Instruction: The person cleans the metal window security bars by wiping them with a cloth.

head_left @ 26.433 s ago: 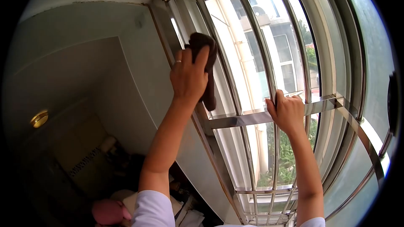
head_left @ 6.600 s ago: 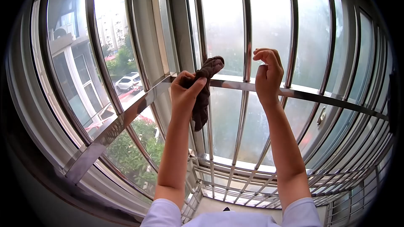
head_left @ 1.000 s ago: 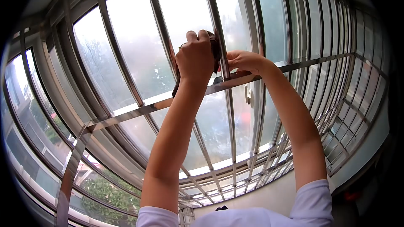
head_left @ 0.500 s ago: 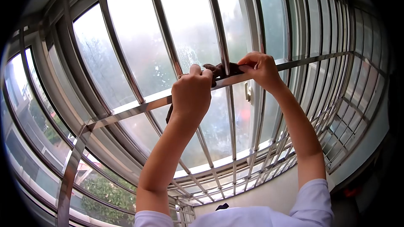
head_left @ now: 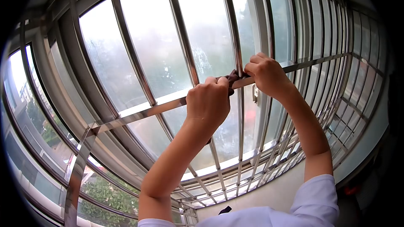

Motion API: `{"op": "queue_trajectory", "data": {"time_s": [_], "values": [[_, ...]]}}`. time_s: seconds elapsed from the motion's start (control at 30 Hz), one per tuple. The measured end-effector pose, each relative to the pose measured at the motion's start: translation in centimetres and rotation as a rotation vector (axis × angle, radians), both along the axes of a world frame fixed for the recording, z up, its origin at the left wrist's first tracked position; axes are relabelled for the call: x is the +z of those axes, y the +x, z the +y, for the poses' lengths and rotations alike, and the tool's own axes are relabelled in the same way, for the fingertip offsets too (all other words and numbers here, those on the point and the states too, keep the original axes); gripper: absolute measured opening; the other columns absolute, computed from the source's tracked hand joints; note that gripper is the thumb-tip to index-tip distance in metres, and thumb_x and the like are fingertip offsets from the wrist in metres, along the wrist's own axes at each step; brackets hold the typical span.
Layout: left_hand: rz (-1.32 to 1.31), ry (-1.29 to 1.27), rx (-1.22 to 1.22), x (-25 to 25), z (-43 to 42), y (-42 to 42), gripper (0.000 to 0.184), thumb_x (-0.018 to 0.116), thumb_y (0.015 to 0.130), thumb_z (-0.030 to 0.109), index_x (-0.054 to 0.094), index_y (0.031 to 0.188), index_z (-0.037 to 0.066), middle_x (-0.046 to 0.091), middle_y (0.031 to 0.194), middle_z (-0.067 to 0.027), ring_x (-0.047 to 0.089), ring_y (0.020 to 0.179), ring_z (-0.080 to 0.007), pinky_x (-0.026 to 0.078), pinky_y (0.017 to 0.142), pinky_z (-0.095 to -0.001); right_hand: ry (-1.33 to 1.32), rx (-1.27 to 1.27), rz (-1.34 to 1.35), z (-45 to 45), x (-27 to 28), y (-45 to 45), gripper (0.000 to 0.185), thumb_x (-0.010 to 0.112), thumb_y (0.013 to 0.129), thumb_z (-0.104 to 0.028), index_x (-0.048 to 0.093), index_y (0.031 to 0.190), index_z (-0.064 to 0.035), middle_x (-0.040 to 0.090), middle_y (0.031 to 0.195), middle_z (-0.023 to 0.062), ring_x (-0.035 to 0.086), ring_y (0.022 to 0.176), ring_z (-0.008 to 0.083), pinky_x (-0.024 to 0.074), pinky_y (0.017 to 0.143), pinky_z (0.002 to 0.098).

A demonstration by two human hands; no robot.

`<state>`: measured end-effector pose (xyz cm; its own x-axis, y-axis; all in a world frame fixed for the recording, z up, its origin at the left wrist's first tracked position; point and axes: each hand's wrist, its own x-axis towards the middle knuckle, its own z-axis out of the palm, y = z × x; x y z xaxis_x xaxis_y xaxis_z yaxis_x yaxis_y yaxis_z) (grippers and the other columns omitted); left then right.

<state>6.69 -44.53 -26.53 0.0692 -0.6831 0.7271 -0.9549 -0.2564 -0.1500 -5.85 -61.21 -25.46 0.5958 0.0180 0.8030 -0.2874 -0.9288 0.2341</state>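
A dark brown cloth (head_left: 232, 77) lies bunched on the flat horizontal metal rail (head_left: 139, 115), right by an upright metal bar (head_left: 235, 29). My left hand (head_left: 209, 101) is closed over the cloth at the rail, left of that bar. A dark scrap of cloth also peeks out below my left wrist. Just right of the same bar, my right hand (head_left: 267, 75) has its fingers curled and pressed together at the cloth's other end. Its fingertips are partly hidden, and most of the cloth is covered by my left hand.
Behind the grille stands a fogged, streaked window pane (head_left: 151, 50) with a light handle (head_left: 255, 94) on its frame. More upright bars (head_left: 181, 29) run along both sides. Lower down, a barred ledge (head_left: 244, 170) meets a pale wall (head_left: 269, 191). Green foliage (head_left: 109, 197) shows outside at lower left.
The view has shifted, so the bars appear farther right. My two hands are slightly closer together around the upright bar, and less cloth shows between them.
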Motion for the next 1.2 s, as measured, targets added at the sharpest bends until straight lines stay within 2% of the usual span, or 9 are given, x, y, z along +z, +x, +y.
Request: {"op": "queue_trajectory", "data": {"time_s": [0.13,0.3,0.43,0.53,0.77,0.83,1.03,1.17,1.2], "values": [[0.074,0.009,0.002,-0.6,-0.2,0.3,0.016,0.062,0.087,0.019,0.060,0.090,0.003,0.064,0.077,-0.0124,0.068,0.066,-0.0295,0.055,0.057,-0.0386,0.097,-0.043,-0.015,0.6,0.3,0.4,0.006,0.062,0.078,0.000,0.067,0.075,-0.0006,0.061,0.076,0.0115,0.060,0.080,0.0288,0.0493,0.074,0.0382],[0.133,-0.015,-0.058,-1.3,0.1,0.7,0.015,0.062,0.086,0.018,0.059,0.086,0.003,0.065,0.075,-0.0130,0.068,0.064,-0.0297,0.055,0.057,-0.0396,0.170,-0.133,-0.053,0.1,-0.1,1.6,0.006,0.063,0.080,-0.003,0.067,0.076,-0.0006,0.060,0.075,0.0124,0.059,0.079,0.0299,0.0488,0.073,0.0392],[0.155,0.020,-0.079,-1.2,-0.7,0.2,0.012,0.059,0.084,0.015,0.060,0.081,0.003,0.067,0.075,-0.0152,0.069,0.067,-0.0311,0.054,0.060,-0.0407,-0.031,-0.136,-0.052,1.8,-0.4,0.6,0.008,0.060,0.080,-0.002,0.066,0.074,-0.0020,0.062,0.074,0.0118,0.061,0.080,0.0291,0.0513,0.073,0.0390],[0.160,-0.043,-0.137,-1.2,-2.4,-0.4,0.013,0.058,0.084,0.015,0.060,0.081,0.003,0.067,0.076,-0.0166,0.069,0.069,-0.0322,0.056,0.064,-0.0402,-0.034,-0.162,-0.002,2.5,-0.2,-0.4,0.006,0.061,0.078,-0.002,0.066,0.074,-0.0014,0.063,0.075,0.0116,0.061,0.080,0.0294,0.0512,0.074,0.0393],[0.218,-0.039,-0.141,-2.6,0.0,1.4,0.014,0.061,0.085,0.019,0.059,0.084,0.005,0.066,0.072,-0.0136,0.068,0.065,-0.0301,0.053,0.058,-0.0403,0.133,-0.245,-0.094,1.1,-0.3,2.0,0.010,0.060,0.079,-0.006,0.066,0.071,-0.0038,0.062,0.076,0.0141,0.061,0.080,0.0333,0.0498,0.073,0.0446],[0.205,-0.090,-0.140,-3.5,0.0,1.4,0.017,0.064,0.085,0.022,0.060,0.084,0.006,0.066,0.069,-0.0121,0.068,0.065,-0.0288,0.052,0.056,-0.0401,0.219,-0.139,-0.117,1.2,-0.1,1.8,0.010,0.061,0.081,-0.009,0.065,0.073,-0.0027,0.062,0.077,0.0148,0.062,0.079,0.0352,0.0499,0.074,0.0449],[0.210,-0.126,-0.161,-2.5,-1.8,1.1,0.016,0.061,0.086,0.022,0.059,0.084,0.006,0.066,0.076,-0.0133,0.068,0.066,-0.0310,0.054,0.059,-0.0413,0.143,-0.234,-0.016,3.4,-0.4,0.0,0.008,0.062,0.083,-0.010,0.067,0.079,-0.0031,0.064,0.079,0.0134,0.063,0.079,0.0334,0.0506,0.074,0.0433],[0.325,-0.148,-0.252,-2.5,-0.4,1.9,0.020,0.059,0.087,0.022,0.057,0.081,0.004,0.066,0.076,-0.0143,0.068,0.067,-0.0329,0.054,0.060,-0.0430,0.269,-0.121,-0.148,2.2,-0.8,0.0,0.010,0.063,0.087,-0.010,0.070,0.089,-0.0030,0.063,0.080,0.0124,0.064,0.078,0.0306,0.0514,0.072,0.0395],[0.366,-0.226,-0.280,-2.5,0.2,2.3,0.020,0.059,0.087,0.022,0.057,0.080,0.003,0.065,0.074,-0.0148,0.067,0.066,-0.0331,0.052,0.060,-0.0426,0.276,-0.117,-0.168,2.2,-0.5,-0.2,0.013,0.063,0.089,-0.011,0.071,0.097,-0.0037,0.063,0.084,0.0117,0.064,0.077,0.0284,0.0515,0.070,0.0365]]}}
